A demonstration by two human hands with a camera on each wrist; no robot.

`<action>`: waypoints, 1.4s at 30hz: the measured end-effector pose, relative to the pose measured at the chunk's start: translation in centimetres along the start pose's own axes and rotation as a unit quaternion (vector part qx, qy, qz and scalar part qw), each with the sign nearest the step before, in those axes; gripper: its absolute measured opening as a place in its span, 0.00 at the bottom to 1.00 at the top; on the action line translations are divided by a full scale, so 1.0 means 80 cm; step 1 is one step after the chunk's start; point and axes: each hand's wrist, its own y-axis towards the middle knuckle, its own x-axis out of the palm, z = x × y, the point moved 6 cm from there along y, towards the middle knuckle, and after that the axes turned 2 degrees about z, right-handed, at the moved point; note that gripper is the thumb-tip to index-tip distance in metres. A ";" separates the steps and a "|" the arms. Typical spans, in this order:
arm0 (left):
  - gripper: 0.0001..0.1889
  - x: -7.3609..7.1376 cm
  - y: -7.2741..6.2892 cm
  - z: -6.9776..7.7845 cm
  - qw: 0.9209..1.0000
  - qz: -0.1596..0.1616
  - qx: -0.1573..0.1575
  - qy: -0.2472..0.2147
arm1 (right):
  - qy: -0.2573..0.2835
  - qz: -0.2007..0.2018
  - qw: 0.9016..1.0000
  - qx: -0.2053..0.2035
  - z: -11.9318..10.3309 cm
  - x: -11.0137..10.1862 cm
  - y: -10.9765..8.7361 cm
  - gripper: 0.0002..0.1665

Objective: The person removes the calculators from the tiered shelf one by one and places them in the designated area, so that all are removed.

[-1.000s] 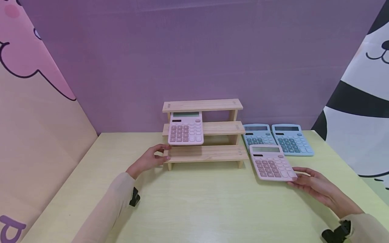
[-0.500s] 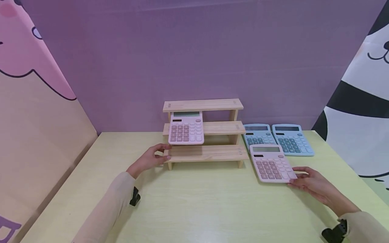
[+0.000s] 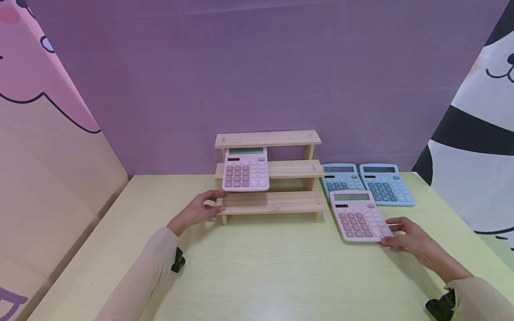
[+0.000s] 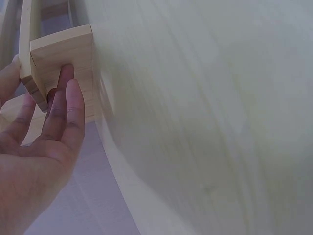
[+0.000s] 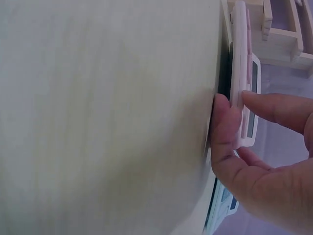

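A purple wall (image 3: 273, 80) fills the upper frame, above a pale surface (image 3: 261, 272) spanning the lower half. Mid-frame on it stands a three-tier wooden rack (image 3: 285, 202). At lower right, the right hand (image 3: 419, 245) has its fingers clamped on the near right corner of one pink calculator, thumb above and fingers beneath; left of centre, the left hand (image 3: 196, 210) has its fingers clamped on the bottom shelf's left end. The held pink calculator (image 3: 358, 217) partly hides two blue calculators (image 3: 386, 185) right of the rack. Another pink calculator (image 3: 246, 170) sits at the middle shelf's left, jutting over its front edge.
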 end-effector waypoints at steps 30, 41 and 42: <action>0.25 0.001 -0.002 0.001 1.000 0.005 -0.014 -0.003 | -0.068 0.029 0.997 -0.002 -0.009 -0.003 -0.004 0.40; 0.25 0.000 -0.002 0.000 1.000 0.005 -0.016 -0.002 | -0.071 0.014 0.997 -0.001 -0.013 -0.009 -0.006 0.38; 0.25 0.000 -0.002 0.000 1.000 0.004 -0.016 -0.003 | -0.074 0.013 0.997 -0.003 -0.014 -0.011 -0.006 0.38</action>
